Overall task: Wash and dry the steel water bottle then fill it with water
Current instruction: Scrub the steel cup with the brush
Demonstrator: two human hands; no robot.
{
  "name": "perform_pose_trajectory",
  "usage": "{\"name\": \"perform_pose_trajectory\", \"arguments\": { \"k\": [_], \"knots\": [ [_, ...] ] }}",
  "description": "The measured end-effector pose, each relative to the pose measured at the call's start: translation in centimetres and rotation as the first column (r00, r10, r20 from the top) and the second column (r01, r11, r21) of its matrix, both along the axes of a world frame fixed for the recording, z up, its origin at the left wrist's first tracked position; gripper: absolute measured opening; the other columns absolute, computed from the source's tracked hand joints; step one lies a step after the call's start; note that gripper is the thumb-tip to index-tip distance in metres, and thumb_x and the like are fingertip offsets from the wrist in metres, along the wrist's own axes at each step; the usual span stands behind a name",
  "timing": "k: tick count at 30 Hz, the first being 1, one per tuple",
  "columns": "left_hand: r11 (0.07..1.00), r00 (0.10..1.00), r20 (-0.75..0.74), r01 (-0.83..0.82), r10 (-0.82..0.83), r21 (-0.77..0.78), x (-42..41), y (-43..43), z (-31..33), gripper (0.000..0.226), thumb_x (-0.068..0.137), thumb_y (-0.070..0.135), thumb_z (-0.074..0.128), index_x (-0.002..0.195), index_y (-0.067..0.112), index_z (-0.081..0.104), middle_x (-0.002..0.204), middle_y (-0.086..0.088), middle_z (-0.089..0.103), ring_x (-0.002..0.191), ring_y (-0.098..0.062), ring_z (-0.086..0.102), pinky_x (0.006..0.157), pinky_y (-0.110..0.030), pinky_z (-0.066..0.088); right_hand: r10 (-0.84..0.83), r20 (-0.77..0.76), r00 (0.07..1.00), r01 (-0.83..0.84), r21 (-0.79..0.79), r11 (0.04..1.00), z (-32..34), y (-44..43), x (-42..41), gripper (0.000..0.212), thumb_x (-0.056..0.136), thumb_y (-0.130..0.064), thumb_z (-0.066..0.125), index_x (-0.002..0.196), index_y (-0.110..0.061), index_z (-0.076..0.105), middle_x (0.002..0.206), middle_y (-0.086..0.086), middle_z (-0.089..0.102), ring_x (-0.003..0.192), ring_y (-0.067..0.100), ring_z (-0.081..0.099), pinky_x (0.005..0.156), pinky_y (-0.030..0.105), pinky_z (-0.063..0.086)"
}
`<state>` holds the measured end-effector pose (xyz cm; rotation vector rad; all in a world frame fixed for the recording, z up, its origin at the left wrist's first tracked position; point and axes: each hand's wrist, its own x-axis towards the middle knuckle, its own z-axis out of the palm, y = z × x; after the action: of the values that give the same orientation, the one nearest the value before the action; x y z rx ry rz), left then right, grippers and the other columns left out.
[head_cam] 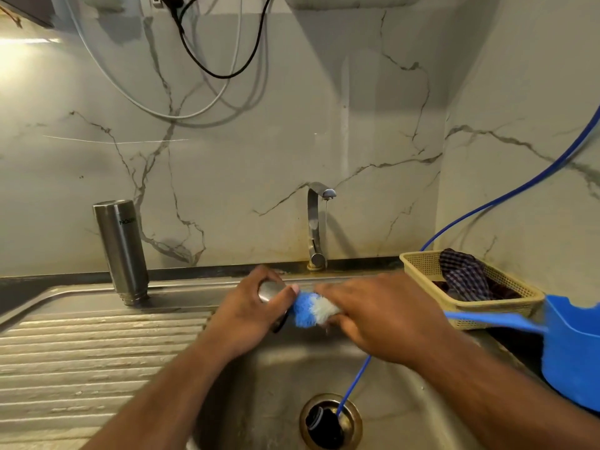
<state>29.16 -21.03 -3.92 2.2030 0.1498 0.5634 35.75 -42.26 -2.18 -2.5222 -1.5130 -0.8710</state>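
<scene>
So, cap (271,290) scrubbed over the sink (259,384), catching drips.
Left hand (250,306)'s grip holds the cap, right hand (373,313)'s the brush (311,308); bottle (121,251) sits mouth-down, probably draining.

Steel cap (271,291) largely behind left hand (250,310).

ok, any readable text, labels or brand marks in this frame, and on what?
"MILTON" (probable): dark word on the steel bottle, which stands mouth down on the draining board, so the word is upside down. It is blurred, so this reading is not certain.
Nothing else is readable: no text shows on the lid, brush, basket, jug or tap.
</scene>
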Motion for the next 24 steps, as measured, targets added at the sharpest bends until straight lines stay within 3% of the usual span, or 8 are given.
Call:
{"name": "perform_pose_trajectory", "arguments": {
  "k": [3,5,9,12,14,18,22,24],
  "knots": [
    [0.984,0.976,-0.142,0.172,-0.163,0.048,-0.9,0.4,0.7,0.037,0.084,0.071,0.046,0.094,0.039,0.060,0.096,0.005,0.064,0.082,-0.012,0.063,0.060,-0.023,0.049,-0.034,0.018,0.999,0.033,0.019,0.999,0.5,-1.4,1.4,0.048,0.092,-0.060,0.042,0.139,-0.055,0.046,0.105,-0.020,0.069,0.091,0.008,0.066,0.056,0.021,0.026],
    [0.912,0.939,-0.062,0.312,-0.339,-0.267,-1.4,0.3,1.0,0.044,0.090,0.072,0.050,0.097,0.031,0.064,0.095,-0.001,0.064,0.070,-0.014,0.056,0.054,-0.024,0.041,-0.024,-0.109,0.994,0.034,0.089,0.995,0.0,-1.5,2.0,0.046,0.093,-0.059,0.045,0.140,-0.055,0.047,0.109,-0.022,0.069,0.095,0.005,0.065,0.063,0.024,0.035],
    [0.471,0.941,0.288,0.339,-0.179,-0.815,-0.9,-1.5,0.9,0.048,0.094,0.058,0.055,0.100,0.010,0.063,0.086,-0.014,0.058,0.048,-0.010,0.037,0.044,-0.021,0.033,0.107,-0.288,0.952,-0.031,0.258,0.966,-0.9,0.2,1.4,0.037,0.099,-0.053,0.056,0.133,-0.040,0.059,0.109,-0.016,0.072,0.089,0.000,0.059,0.069,0.023,0.042],
    [0.728,0.976,0.202,0.083,0.078,-0.681,-0.4,-2.2,0.5,0.056,0.087,0.065,0.055,0.114,0.015,0.058,0.100,-0.012,0.068,0.060,-0.013,0.054,0.052,-0.026,0.046,0.048,-0.281,0.958,-0.012,0.130,0.991,-1.2,1.5,0.0,0.044,0.100,-0.060,0.046,0.136,-0.036,0.050,0.114,-0.007,0.069,0.094,0.010,0.059,0.073,0.032,0.045],
    [0.938,0.970,0.144,-0.142,0.196,-0.316,0.0,-1.3,-0.1,0.047,0.083,0.067,0.060,0.109,0.027,0.056,0.101,-0.004,0.068,0.078,-0.015,0.066,0.065,-0.037,0.060,0.009,-0.192,0.981,0.002,0.055,0.999,-1.2,1.5,-0.6,0.052,0.102,-0.057,0.042,0.148,-0.034,0.037,0.125,-0.003,0.065,0.104,0.017,0.061,0.082,0.035,0.048],
    [0.996,0.999,-0.027,-0.021,0.024,0.091,0.0,0.4,0.4,0.023,0.092,0.055,0.061,0.095,0.031,0.061,0.088,0.002,0.068,0.076,-0.012,0.067,0.061,-0.028,0.058,0.037,0.056,0.998,-0.038,0.019,0.999,-0.6,0.4,0.8,0.052,0.101,-0.051,0.050,0.150,-0.041,0.039,0.122,-0.011,0.068,0.103,0.013,0.065,0.070,0.030,0.040],
    [0.926,0.944,-0.109,0.277,-0.313,-0.257,-1.5,0.9,1.2,0.045,0.092,0.065,0.055,0.099,0.022,0.064,0.090,-0.003,0.065,0.064,-0.011,0.057,0.048,-0.020,0.043,0.026,-0.082,0.996,-0.016,0.118,0.993,-0.6,-0.8,2.1,0.042,0.093,-0.052,0.050,0.134,-0.049,0.057,0.099,-0.021,0.070,0.084,-0.002,0.062,0.059,0.015,0.027],
    [0.649,0.884,0.152,0.433,-0.443,-0.625,-1.4,0.7,1.1,0.045,0.092,0.057,0.055,0.097,0.012,0.064,0.085,-0.008,0.059,0.051,-0.008,0.045,0.041,-0.016,0.036,0.118,-0.194,0.974,-0.072,0.231,0.970,-0.9,-0.3,2.0,0.038,0.098,-0.047,0.055,0.136,-0.044,0.058,0.108,-0.020,0.071,0.090,-0.006,0.058,0.066,0.008,0.032]
  ]
}}
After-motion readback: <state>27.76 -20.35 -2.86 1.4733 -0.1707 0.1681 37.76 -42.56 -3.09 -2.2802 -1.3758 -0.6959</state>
